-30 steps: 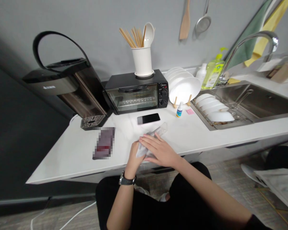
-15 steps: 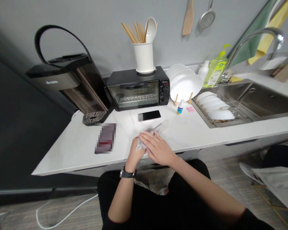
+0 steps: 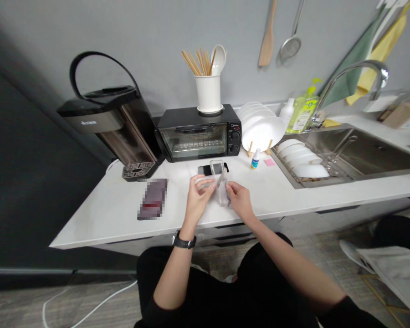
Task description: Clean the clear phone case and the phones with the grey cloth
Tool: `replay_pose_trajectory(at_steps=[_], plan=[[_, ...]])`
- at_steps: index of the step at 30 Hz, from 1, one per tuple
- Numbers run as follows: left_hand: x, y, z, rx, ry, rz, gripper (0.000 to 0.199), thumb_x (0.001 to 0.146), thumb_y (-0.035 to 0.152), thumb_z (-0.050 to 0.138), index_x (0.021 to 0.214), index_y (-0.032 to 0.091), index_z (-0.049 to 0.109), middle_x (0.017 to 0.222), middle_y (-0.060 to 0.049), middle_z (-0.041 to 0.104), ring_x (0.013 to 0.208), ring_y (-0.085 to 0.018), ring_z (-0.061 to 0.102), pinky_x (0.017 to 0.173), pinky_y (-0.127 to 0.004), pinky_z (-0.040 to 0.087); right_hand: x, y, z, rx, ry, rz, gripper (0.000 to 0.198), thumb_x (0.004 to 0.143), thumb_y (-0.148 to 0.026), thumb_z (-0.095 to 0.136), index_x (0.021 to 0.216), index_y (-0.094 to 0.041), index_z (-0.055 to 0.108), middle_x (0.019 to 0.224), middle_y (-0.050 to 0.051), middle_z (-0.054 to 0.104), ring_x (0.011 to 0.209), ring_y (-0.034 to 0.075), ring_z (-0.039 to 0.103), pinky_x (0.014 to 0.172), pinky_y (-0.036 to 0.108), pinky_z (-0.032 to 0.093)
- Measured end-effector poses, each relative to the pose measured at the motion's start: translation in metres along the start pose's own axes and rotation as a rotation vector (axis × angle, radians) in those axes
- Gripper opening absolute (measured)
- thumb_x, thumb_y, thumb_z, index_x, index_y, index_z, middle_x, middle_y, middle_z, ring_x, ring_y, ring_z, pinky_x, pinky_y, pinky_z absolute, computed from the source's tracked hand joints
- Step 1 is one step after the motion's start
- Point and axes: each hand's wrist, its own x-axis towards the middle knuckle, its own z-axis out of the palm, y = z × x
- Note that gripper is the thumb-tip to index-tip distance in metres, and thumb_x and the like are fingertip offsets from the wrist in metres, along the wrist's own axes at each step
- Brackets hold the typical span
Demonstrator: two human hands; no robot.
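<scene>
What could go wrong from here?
The clear plastic-looking piece could slip and strike the flat black-screened phone, which it overlaps in view. The thin whitish cloth-like sheet, bunched against it, might hide a weak grip. A wide sweep of the right hand could tip the small white bottle with a blue-and-yellow label.

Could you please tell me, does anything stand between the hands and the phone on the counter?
Yes. A pale cloth between the left hand and right hand, and a clear case just beyond it, come before the phone. The case overlaps the phone in view; contact is unclear.
</scene>
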Motion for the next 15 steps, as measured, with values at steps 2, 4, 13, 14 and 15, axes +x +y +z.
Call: replay_pose_trajectory(at_steps=[2,4,13,14,15], plan=[[-0.005,0.002,0.009,0.084,-0.107,-0.058,0.047,0.095,0.055,0.064,0.129,0.022,0.054,0.129,-0.013,0.072,0.101,-0.023,0.074,0.071,-0.029,0.06,-0.003,0.001,0.007,0.03,-0.002,0.024,0.041,0.102,-0.042,0.046,0.086,-0.018,0.074,0.074,0.004,0.073,0.067,0.02,0.066,0.064,0.028,0.049],[-0.01,0.002,0.016,0.165,-0.148,-0.064,0.046,0.103,0.054,0.049,0.136,0.023,0.054,0.138,-0.013,0.068,0.109,-0.026,0.073,0.075,-0.033,0.062,-0.004,0.002,0.01,0.066,0.001,0.043,0.038,0.1,-0.044,0.048,0.087,-0.018,0.073,0.08,0.005,0.076,0.072,0.021,0.069,0.067,0.028,0.051],[-0.003,0.001,0.002,0.268,-0.188,-0.113,0.046,0.102,0.035,0.051,0.145,0.018,0.057,0.144,-0.013,0.064,0.115,-0.027,0.069,0.088,-0.039,0.063,0.001,0.0,0.009,0.131,0.073,0.079,0.04,0.096,-0.051,0.058,0.079,-0.018,0.074,0.078,0.005,0.077,0.07,0.02,0.069,0.066,0.028,0.05],[-0.004,0.002,0.0,0.23,-0.224,-0.177,0.047,0.101,0.037,0.053,0.145,0.018,0.057,0.142,-0.013,0.065,0.107,-0.027,0.072,0.077,-0.036,0.065,0.003,0.0,0.008,0.127,0.093,0.076,0.041,0.096,-0.051,0.058,0.08,-0.018,0.075,0.079,0.005,0.077,0.071,0.021,0.069,0.067,0.028,0.05],[-0.007,0.003,-0.001,0.188,-0.271,-0.243,0.049,0.101,0.04,0.055,0.145,0.019,0.056,0.14,-0.014,0.066,0.101,-0.026,0.074,0.068,-0.033,0.065,0.006,0.0,0.008,0.12,0.117,0.075,0.042,0.097,-0.051,0.057,0.081,-0.017,0.075,0.079,0.005,0.077,0.072,0.022,0.069,0.067,0.029,0.05]])
